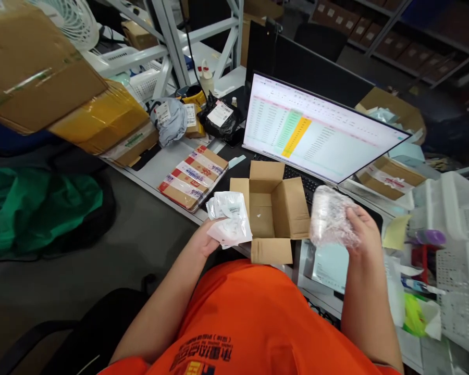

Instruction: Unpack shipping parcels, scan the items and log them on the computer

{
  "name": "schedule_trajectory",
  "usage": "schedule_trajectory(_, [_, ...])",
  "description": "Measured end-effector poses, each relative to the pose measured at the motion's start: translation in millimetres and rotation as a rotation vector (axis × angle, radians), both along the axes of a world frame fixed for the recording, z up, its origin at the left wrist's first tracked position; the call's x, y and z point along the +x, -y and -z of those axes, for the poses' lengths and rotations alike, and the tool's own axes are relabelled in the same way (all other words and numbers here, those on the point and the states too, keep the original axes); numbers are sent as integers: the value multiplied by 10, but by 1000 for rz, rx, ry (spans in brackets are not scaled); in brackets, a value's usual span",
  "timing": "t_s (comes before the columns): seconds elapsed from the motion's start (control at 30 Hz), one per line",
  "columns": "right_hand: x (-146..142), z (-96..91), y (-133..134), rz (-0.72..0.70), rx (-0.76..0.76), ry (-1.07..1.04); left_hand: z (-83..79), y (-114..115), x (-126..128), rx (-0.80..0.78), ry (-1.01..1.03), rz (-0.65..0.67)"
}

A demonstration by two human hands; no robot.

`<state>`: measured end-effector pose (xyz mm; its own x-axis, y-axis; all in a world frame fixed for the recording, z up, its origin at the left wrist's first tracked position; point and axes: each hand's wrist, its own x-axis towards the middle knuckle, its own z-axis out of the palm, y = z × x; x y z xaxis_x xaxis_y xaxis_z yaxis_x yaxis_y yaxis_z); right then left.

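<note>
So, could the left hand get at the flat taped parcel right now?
Probably yes: the flat taped parcel lies just beyond the left hand, with nothing seen on top of it. But that hand holds white packets, so it may need to put them down first.

A smooth grey floor (140, 224) spreads beside a pale desk (158, 165), with a black armchair (101, 323) at the near side. White metal framing (170, 41) rises behind the desk; beyond, in dimmer light, shelving (390, 27) holds brown cartons (359, 32).
</note>
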<state>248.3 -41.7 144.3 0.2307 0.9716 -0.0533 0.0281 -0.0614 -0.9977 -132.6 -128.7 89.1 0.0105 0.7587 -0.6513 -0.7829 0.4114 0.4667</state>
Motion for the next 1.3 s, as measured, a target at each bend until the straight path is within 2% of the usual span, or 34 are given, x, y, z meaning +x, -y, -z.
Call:
schedule_trajectory(0.07, [234,118,-50,163,50,69,-37,-20,173,28,-11,39])
schedule_trajectory(0.13, [356,305,-166,221,18,263,-75,-36,360,45,-20,78])
schedule_trajectory(0.2, [379,505,-313,180,-65,476,-107,-43,534,63,-20,137])
schedule_trajectory(0.27, [350,667,-446,112,-147,595,-132,-41,676,75,-25,195])
schedule_trajectory(0.4, [278,799,-495,4,-227,609,-159,-28,868,50,-57,231])
schedule_trajectory(0.5, [169,741,-194,-34,-208,576,-162,-28,1007,2,-87,192])
schedule_trajectory(0.6, [-101,607,372,-45,-97,379,-155,-50,1232,-27,-127,136])
schedule_trajectory(0.63, [-221,561,572,-100,-62,285,-154,-62,1328,-25,-129,126])
schedule_trajectory(0.7, [-454,488,902,-222,-66,238,-158,-88,1534,-12,-94,148])
schedule_trajectory(0.77, [-599,452,1080,-237,-119,272,-170,-108,1719,11,-50,200])
schedule_trajectory(0.83, [-577,447,1117,-203,-147,265,-181,-118,1845,48,-52,224])
schedule_trajectory(0.93, [-166,471,1070,-46,-154,281,-182,-128,1910,64,-115,215])
schedule_trajectory(1.07, [844,577,1071,352,-192,437,-182,-137,1901,28,-189,238])
schedule_trajectory(1.13, [1338,684,1092,492,-229,576,-195,-133,1914,35,-216,264])
schedule_trajectory(1.2, [1704,830,1114,477,-354,726,-212,-128,1947,40,-241,285])
schedule_trajectory(1.3, [1977,1086,1183,226,-535,791,-221,-131,2013,28,-277,288])
